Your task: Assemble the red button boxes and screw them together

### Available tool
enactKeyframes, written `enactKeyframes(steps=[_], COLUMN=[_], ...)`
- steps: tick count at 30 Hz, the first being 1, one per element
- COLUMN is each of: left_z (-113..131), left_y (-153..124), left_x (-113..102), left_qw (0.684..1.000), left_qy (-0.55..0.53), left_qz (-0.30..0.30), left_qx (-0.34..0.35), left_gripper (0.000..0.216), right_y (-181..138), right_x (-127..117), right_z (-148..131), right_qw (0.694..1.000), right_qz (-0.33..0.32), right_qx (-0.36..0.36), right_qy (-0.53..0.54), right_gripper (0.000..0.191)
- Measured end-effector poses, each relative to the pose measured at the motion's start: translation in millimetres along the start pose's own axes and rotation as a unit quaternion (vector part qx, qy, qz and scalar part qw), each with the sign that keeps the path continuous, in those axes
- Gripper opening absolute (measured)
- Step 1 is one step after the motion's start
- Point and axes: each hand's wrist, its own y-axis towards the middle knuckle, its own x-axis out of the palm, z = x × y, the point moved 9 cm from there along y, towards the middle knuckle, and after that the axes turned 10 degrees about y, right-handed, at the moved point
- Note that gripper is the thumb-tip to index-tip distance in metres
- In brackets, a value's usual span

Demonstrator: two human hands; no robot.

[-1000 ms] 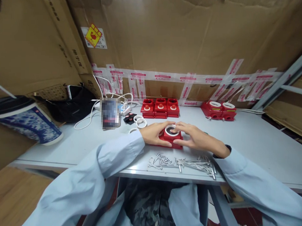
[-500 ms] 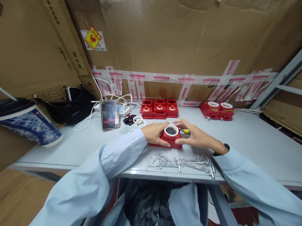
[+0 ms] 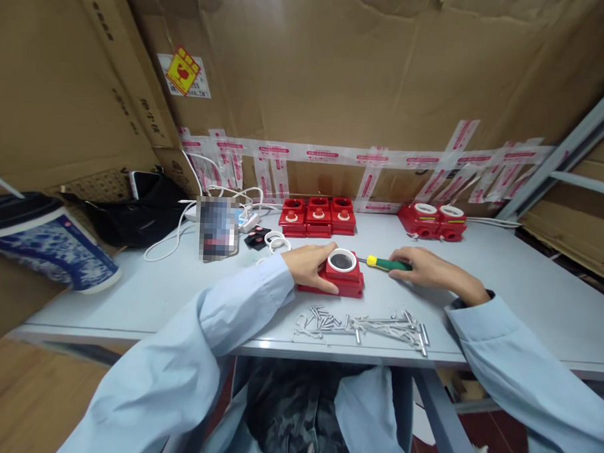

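Note:
A red plastic box [image 3: 347,280] with a white ring [image 3: 342,260] on top lies on the grey table [image 3: 504,289] in front of me. My left hand [image 3: 309,265] grips its left side, fingers curled round the edge. My right hand [image 3: 425,268] has closed on the handle of a green and yellow screwdriver [image 3: 384,263] lying just right of the box. A scatter of long metal screws [image 3: 362,322] lies near the table's front edge, below the box.
Three red boxes [image 3: 318,217] stand in a row at the back, two more with white rings [image 3: 432,221] to the right. Loose white rings [image 3: 276,241], a white power strip with cables [image 3: 247,219], a black bag [image 3: 142,209] and a blue patterned tub [image 3: 51,242] lie at the left. Cardboard walls surround the table.
My right hand left the red box, moved right and closed on the screwdriver. My left hand stayed on the box.

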Motion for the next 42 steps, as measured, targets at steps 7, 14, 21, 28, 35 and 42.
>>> enactKeyframes(steps=[7, 14, 21, 28, 35, 42], left_z=[0.2, -0.3, 1.6, 1.4, 0.9, 1.9], left_y=[-0.1, -1.3, -0.6, -0.1, 0.5, 0.1], left_x=[-0.5, -0.3, -1.0, 0.1, 0.9, -1.2], left_qw=[1.000, 1.000, 1.000, 1.000, 1.000, 1.000], left_qy=[0.003, 0.002, -0.024, -0.026, -0.016, -0.022], left_qz=[-0.009, -0.014, -0.006, -0.011, -0.014, -0.006], left_qx=[-0.012, -0.015, -0.003, -0.005, -0.007, -0.004], left_gripper=[0.062, 0.064, 0.064, 0.065, 0.066, 0.065], right_y=[-28.7, -40.0, -11.8, -5.4, -2.9, -3.6], right_x=[-80.0, -101.8, -35.3, -25.6, -19.8, -19.7], right_z=[-15.5, -30.8, -73.1, -72.3, -75.3, -73.9], right_qw=[0.967, 0.735, 0.829, 0.843, 0.843, 0.848], right_qz=[0.221, 0.413, 0.276, 0.242, 0.224, 0.224], right_qx=[-0.008, -0.075, -0.016, -0.020, -0.018, -0.010], right_qy=[0.123, 0.532, 0.486, 0.480, 0.488, 0.481], right_gripper=[0.032, 0.012, 0.022, 0.025, 0.026, 0.025])
